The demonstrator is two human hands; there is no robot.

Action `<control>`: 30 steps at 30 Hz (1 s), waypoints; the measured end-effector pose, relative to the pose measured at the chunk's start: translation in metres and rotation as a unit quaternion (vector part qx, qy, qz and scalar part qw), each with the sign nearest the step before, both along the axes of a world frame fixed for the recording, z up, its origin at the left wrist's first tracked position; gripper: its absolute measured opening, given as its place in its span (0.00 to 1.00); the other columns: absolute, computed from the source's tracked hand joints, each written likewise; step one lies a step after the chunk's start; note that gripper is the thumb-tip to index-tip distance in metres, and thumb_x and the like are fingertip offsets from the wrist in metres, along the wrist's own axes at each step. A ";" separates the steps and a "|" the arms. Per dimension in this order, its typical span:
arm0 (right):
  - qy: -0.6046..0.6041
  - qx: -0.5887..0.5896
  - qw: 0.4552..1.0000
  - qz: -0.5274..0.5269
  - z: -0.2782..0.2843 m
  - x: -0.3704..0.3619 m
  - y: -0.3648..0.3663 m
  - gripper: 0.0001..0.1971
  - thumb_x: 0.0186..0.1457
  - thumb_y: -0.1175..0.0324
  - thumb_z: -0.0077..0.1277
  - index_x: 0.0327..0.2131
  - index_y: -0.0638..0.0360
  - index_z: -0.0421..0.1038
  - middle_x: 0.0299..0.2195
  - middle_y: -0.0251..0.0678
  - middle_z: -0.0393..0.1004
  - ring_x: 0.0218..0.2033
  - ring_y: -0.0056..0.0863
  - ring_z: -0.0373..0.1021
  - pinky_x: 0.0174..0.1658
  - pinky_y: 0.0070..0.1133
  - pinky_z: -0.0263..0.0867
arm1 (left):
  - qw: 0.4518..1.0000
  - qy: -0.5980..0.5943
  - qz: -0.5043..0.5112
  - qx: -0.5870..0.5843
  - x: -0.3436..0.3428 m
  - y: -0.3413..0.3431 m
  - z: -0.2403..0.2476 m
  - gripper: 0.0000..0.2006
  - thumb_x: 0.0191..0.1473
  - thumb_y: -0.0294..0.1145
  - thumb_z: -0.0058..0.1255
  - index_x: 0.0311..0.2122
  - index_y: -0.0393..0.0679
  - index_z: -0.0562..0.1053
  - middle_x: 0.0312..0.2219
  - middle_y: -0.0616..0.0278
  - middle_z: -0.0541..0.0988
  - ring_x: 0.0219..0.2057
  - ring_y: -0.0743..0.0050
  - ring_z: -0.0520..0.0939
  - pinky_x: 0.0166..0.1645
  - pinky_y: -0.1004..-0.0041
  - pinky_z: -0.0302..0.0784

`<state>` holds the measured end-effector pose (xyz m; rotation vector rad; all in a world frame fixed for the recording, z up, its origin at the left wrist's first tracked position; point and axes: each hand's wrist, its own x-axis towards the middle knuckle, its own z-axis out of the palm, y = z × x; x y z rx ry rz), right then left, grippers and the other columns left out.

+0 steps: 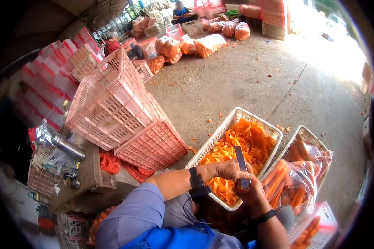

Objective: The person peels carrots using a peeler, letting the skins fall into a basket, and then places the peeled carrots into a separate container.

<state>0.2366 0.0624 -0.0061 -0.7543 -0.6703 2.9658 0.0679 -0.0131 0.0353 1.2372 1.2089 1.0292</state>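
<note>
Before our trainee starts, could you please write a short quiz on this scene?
1. True or false: the pale crate holds orange peelings.
2. What juts out where the left hand and right hand meet?
3. Which stands to the left of both hands? A) the bright opening; B) stacked pink crates; C) a yellow ladder.

Key: 1 true; 2 a flat, dark tool; 3 B.
</note>
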 end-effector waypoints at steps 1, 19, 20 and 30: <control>-0.001 -0.004 1.000 0.000 -0.001 -0.001 0.000 0.16 0.54 0.58 0.52 0.43 0.53 0.70 0.32 0.30 0.74 0.33 0.25 0.73 0.34 0.24 0.70 | 1.000 -0.006 0.002 0.000 0.000 -0.001 -0.001 0.10 0.58 0.36 0.58 0.38 0.40 0.78 0.27 0.63 0.80 0.28 0.77 0.80 0.30 0.75 0.78; 0.040 -0.025 0.998 -0.029 -0.003 0.011 0.000 0.23 0.64 0.50 0.46 0.51 0.60 0.66 0.38 0.37 0.75 0.29 0.32 0.72 0.25 0.25 0.69 | 0.967 0.078 0.243 -0.022 -0.106 0.010 -0.038 0.13 0.59 0.40 0.55 0.34 0.39 0.78 0.25 0.65 0.81 0.19 0.89 0.73 0.20 0.88 0.65; 0.043 -0.025 0.998 -0.032 -0.004 0.011 0.002 0.23 0.64 0.51 0.46 0.51 0.60 0.66 0.39 0.36 0.75 0.30 0.31 0.72 0.25 0.25 0.69 | 0.963 0.087 0.253 -0.018 -0.108 0.010 -0.039 0.12 0.59 0.39 0.55 0.34 0.39 0.78 0.25 0.65 0.80 0.19 0.89 0.73 0.20 0.88 0.65; -0.028 -0.029 0.992 -0.117 -0.010 -0.003 0.018 0.21 0.68 0.55 0.36 0.52 0.63 0.64 0.39 0.44 0.75 0.39 0.36 0.75 0.40 0.34 0.74 | 0.973 0.112 0.202 0.018 -0.049 0.010 0.008 0.13 0.60 0.41 0.54 0.35 0.41 0.80 0.25 0.63 0.81 0.24 0.82 0.80 0.26 0.82 0.74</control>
